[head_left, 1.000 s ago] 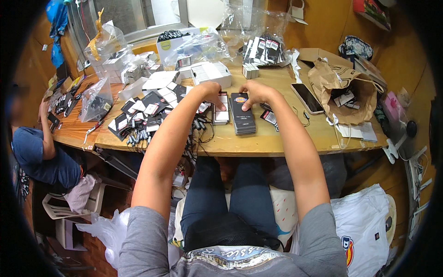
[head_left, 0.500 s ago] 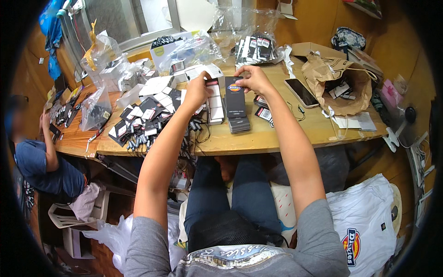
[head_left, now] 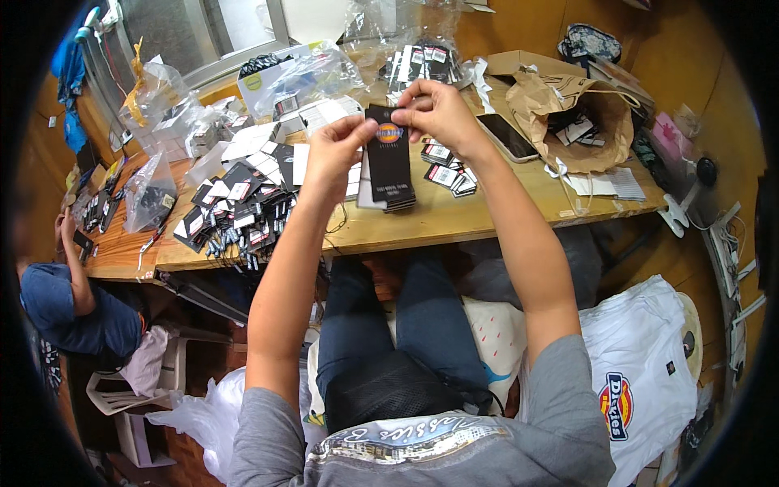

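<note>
Between my hands a black hang tag (head_left: 391, 166) with a coloured oval emblem is held up by its top corners. My left hand (head_left: 334, 152) pinches its left corner; my right hand (head_left: 442, 120) pinches the right one. Just below it, a stack of black tags (head_left: 400, 205) shows at its lower edge, and a pale strip lies along its left side. Partly behind my left hand sits a row of white-faced tags (head_left: 355, 180). Left of that hand spreads a loose heap of black and white tags (head_left: 243, 199) with dark cords. Several smaller tags (head_left: 451, 178) lie right of the stack.
A phone (head_left: 507, 135) and an open brown paper bag (head_left: 604, 154) with tags inside are on the right. Clear plastic bags (head_left: 324, 69), a box and more tags (head_left: 418, 65) line the back. At far left, a person (head_left: 73, 300) sits handling something dark.
My left hand has moved from the white-faced tags to the black tag's left corner. Both hands now hold that tag, closer together. The whole view has shifted slightly.
</note>
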Motion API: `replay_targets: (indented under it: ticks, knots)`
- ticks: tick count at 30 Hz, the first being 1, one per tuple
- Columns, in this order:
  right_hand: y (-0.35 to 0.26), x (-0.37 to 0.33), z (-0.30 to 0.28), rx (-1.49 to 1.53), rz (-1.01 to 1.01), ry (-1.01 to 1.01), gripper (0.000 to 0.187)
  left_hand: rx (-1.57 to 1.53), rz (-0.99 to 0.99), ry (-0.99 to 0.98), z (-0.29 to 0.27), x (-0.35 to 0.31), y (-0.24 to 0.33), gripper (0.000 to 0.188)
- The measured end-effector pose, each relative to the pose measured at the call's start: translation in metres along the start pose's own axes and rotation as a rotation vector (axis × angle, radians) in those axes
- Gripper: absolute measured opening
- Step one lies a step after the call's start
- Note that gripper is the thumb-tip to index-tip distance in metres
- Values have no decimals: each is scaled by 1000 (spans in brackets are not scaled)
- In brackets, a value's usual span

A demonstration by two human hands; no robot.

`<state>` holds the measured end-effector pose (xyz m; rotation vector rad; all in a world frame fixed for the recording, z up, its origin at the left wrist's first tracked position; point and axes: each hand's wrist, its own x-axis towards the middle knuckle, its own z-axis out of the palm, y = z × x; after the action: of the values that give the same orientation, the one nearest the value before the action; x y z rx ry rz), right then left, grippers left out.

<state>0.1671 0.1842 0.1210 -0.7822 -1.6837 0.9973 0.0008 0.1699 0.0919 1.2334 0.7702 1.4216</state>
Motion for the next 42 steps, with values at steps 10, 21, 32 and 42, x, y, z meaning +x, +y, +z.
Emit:
replay_targets:
  ticks: [10,21,32,42]
  knots:
    - [94,-37,-42,-1163,365,180,27,31,94,133,1,-43,-31,9]
    - [65,-60,-50,-97,284,345,14,-42,79,255,22,-64,-46,10]
    - [73,-100,-29,-284,156,465,14,-13,63,256,33,-94,-58,10]
    - [97,-62,-142,-894,320,502,10,-142,-68,204,35,-115,-57,9]
